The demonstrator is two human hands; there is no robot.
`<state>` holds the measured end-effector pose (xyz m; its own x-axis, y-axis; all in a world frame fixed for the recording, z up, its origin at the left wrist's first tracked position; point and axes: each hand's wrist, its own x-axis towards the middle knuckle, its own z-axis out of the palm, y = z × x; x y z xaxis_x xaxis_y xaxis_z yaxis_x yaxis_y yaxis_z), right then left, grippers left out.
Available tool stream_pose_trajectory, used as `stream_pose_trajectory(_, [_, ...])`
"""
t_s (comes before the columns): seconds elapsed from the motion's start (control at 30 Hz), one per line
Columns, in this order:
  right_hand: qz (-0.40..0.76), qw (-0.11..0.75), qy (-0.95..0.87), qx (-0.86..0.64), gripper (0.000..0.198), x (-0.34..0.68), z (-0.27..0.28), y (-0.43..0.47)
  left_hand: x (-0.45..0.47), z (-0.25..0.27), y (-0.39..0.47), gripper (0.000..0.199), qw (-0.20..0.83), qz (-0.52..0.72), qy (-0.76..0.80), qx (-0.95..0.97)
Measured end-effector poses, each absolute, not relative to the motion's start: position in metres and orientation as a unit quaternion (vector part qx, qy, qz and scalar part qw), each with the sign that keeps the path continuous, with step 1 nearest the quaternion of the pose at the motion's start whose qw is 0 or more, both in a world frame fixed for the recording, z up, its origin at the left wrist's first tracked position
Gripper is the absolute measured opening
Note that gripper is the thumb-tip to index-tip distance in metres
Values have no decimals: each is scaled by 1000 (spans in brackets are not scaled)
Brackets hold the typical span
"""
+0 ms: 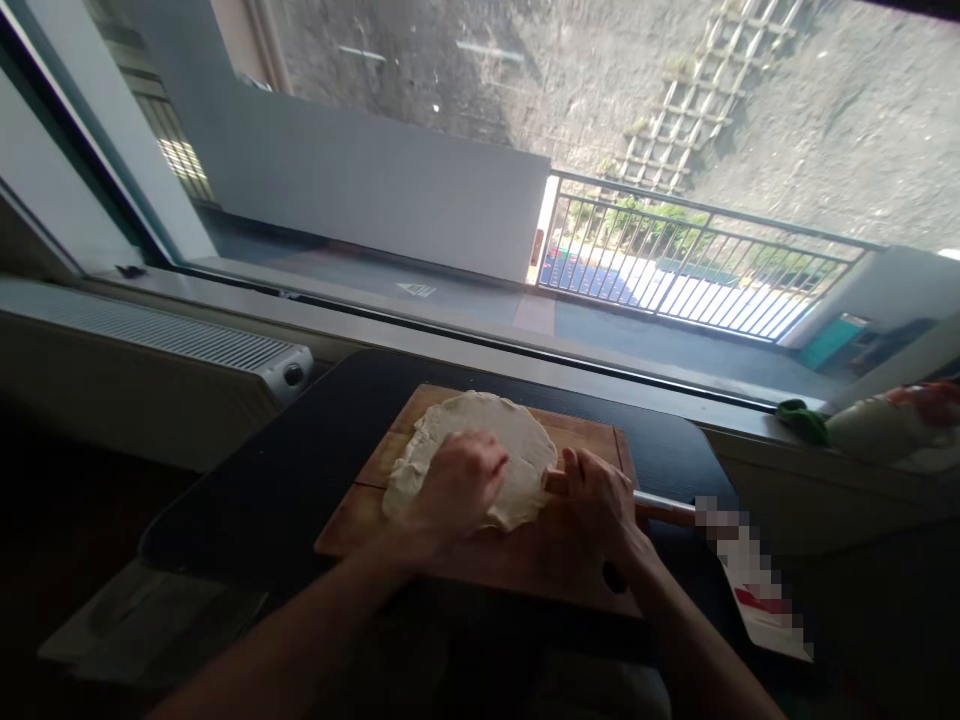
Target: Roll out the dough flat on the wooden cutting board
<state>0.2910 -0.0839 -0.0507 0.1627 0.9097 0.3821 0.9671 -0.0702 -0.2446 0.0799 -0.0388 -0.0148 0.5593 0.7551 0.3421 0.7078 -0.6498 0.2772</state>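
Ragged-edged pale dough [523, 445] is overlapped by curled left grip [465, 470]; brown cylindrical rod [667, 510] clasped by right grip [602, 492] over bare wooden board [589, 437].

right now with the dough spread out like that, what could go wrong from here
The dough reaches about to the far edge of the cutting board, so it might slip onto the black table. The wooden rod in the right hand ends by the dough's edge and could dent it. The left hand is over the flattened dough; hard pressing might tear it.
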Motion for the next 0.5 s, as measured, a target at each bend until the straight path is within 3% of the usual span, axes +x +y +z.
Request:
stream_pose_trajectory(0.13, [-71,205,-668,-712,35,278,-54,-96,67,-59,-101,17,100,271,361,887])
stream_pose_trajectory(0.27, [-74,185,-680,-706,26,273,-50,-87,51,-74,-108,24,81,330,370,865])
stream_pose_trajectory(0.5, [-38,185,-656,-731,22,280,-45,-59,53,-46,-90,14,19,214,356,909])
